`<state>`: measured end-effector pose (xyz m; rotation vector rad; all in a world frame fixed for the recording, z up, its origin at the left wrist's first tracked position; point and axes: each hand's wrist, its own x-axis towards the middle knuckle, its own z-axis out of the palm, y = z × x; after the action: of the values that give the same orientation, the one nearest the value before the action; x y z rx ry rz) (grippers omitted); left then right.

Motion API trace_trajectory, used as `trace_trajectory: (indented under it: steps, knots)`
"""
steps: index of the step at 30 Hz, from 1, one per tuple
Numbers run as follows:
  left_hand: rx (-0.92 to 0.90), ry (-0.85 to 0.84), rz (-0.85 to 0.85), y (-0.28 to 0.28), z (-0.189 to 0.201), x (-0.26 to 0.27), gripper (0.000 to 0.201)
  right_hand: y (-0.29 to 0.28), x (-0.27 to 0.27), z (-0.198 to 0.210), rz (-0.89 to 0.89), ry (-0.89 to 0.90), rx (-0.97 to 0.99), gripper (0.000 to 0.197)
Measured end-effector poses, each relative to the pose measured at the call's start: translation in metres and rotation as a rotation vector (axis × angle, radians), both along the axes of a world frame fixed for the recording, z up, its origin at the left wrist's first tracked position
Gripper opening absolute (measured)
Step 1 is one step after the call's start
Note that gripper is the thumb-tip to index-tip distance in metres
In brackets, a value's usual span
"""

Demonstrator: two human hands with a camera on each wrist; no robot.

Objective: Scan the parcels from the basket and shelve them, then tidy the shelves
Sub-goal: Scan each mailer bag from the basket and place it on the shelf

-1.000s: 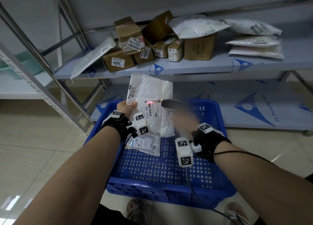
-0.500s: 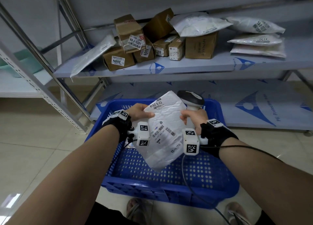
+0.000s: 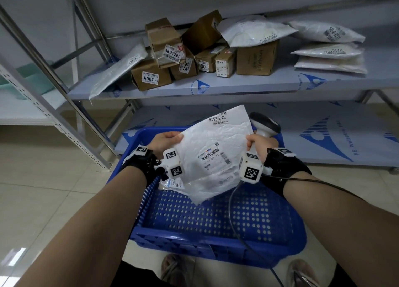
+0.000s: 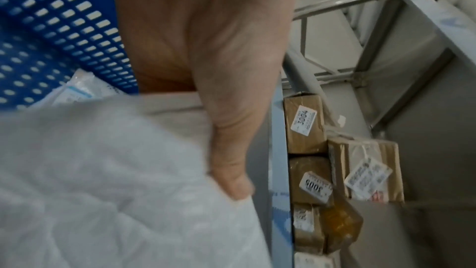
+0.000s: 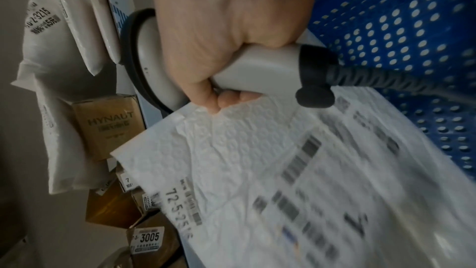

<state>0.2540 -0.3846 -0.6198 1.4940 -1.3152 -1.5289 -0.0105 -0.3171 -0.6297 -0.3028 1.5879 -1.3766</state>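
The left hand pinches the left edge of a white padded mailer, thumb on top, holding it tilted above the blue basket. Another small parcel, mostly hidden under the mailer, appears to lie at the basket's far left corner. The right hand grips the grey scanner by its handle, and its fingertips touch the mailer's right edge. Beyond, brown boxes and white bags crowd the shelf.
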Motion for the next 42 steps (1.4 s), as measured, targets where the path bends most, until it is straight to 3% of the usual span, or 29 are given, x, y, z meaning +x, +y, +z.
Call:
trace_trajectory:
  steps: [2, 4, 8, 11, 14, 15, 17, 19, 22, 24, 30, 42]
  knots:
    - [-0.051, 0.061, 0.094, -0.006, 0.002, 0.001, 0.014, 0.002, 0.0, 0.003, 0.013, 0.018, 0.008, 0.03]
    - [-0.049, -0.001, 0.132, -0.015, 0.0, 0.007, 0.036, 0.004, 0.0, 0.006, 0.019, 0.027, 0.025, 0.032]
    - [0.177, -0.134, -0.147, -0.007, -0.01, 0.017, 0.089, 0.007, -0.005, 0.007, 0.096, 0.071, 0.086, 0.039]
    - [0.289, -0.146, -0.248, 0.006, -0.027, 0.015, 0.099, 0.003, -0.008, 0.002, 0.182, -0.04, 0.036, 0.033]
    - [0.221, -0.208, -0.061, 0.004, -0.043, 0.008, 0.087, -0.002, 0.003, 0.003, 0.08, -0.159, -0.045, 0.013]
    - [0.176, -0.236, 0.019, 0.003, -0.043, 0.005, 0.076, -0.003, 0.007, 0.005, 0.003, -0.177, -0.064, 0.006]
    - [0.104, -0.282, 0.152, 0.003, -0.04, -0.003, 0.047, -0.003, 0.011, 0.004, -0.048, -0.126, -0.076, 0.012]
    - [0.057, -0.298, 0.212, 0.002, -0.033, -0.012, 0.029, -0.002, 0.015, 0.005, 0.035, -0.082, -0.087, 0.006]
    - [0.031, -0.251, 0.274, -0.002, -0.029, -0.021, 0.019, 0.005, 0.026, 0.005, 0.207, -0.069, -0.126, 0.015]
    - [0.007, -0.23, 0.309, -0.004, -0.028, -0.024, 0.012, 0.011, 0.035, 0.004, 0.34, 0.029, -0.123, 0.015]
    - [-0.038, -0.287, 0.328, -0.007, -0.021, -0.023, 0.026, 0.019, 0.047, -0.001, 0.445, 0.169, -0.107, 0.019]
    - [-0.071, -0.358, 0.299, -0.01, -0.017, -0.023, 0.031, 0.024, 0.049, 0.007, 0.444, 0.169, -0.117, 0.023]
